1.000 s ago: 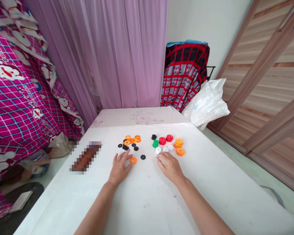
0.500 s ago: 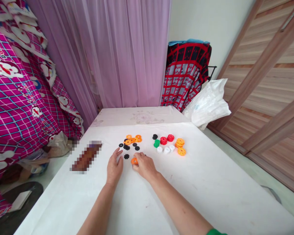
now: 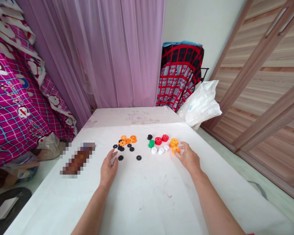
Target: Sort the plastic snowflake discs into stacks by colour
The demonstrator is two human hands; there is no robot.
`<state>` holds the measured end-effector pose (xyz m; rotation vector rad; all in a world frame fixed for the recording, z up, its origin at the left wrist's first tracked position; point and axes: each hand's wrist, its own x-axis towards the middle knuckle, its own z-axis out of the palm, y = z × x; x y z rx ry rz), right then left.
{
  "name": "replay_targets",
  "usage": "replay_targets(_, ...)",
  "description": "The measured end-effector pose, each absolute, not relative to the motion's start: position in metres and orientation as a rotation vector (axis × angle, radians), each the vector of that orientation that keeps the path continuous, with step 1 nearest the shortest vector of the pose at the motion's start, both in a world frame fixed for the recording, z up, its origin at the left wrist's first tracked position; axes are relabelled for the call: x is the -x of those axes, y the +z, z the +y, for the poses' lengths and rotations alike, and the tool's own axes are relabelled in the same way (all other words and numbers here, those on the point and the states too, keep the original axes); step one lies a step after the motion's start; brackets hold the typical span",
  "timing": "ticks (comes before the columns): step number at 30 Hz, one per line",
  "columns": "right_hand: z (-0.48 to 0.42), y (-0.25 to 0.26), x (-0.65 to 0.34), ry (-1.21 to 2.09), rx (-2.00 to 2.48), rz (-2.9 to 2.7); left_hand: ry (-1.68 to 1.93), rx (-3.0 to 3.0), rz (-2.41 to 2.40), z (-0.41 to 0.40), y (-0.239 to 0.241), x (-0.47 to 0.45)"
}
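Small plastic gear-like discs lie on a white table (image 3: 147, 195). On the left is a loose scatter of black discs (image 3: 120, 158) and orange discs (image 3: 127, 140). On the right are sorted piles: red (image 3: 161, 139), green (image 3: 151, 144), white (image 3: 160, 150) and orange (image 3: 173, 143). My right hand (image 3: 187, 158) is at the right orange pile, its fingertips pinched on an orange disc (image 3: 175, 149). My left hand (image 3: 108, 167) rests flat on the table with fingers apart, just left of a black disc, holding nothing.
A blurred brown object (image 3: 77, 160) lies at the table's left. Beyond the far edge hang a purple curtain (image 3: 117, 52), a red patterned cloth (image 3: 178, 78) and a white plastic bag (image 3: 201, 104). Wooden panels (image 3: 267, 81) stand to the right, pink bedding (image 3: 17, 98) to the left.
My right hand picked up the lone orange disc near the black ones and carried it right to the orange pile. My left hand stayed almost where it was.
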<state>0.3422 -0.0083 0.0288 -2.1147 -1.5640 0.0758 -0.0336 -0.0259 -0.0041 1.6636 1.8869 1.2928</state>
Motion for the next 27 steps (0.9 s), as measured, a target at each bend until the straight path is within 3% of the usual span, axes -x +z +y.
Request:
replay_targets(10,-0.009,0.031,-0.339,0.077,2.217,-1.620,1.264,-1.649,1.904,-0.026,-0.006,0.036)
replay_targets(17,0.000,0.056,-0.308,-0.124,1.870,-1.745,1.260,-1.640,1.899,-0.024,-0.005,0.034)
replay_targets(27,0.086,0.068,-0.160,0.269,1.562,-2.386,1.342,-1.563,1.838,-0.025,-0.005,0.033)
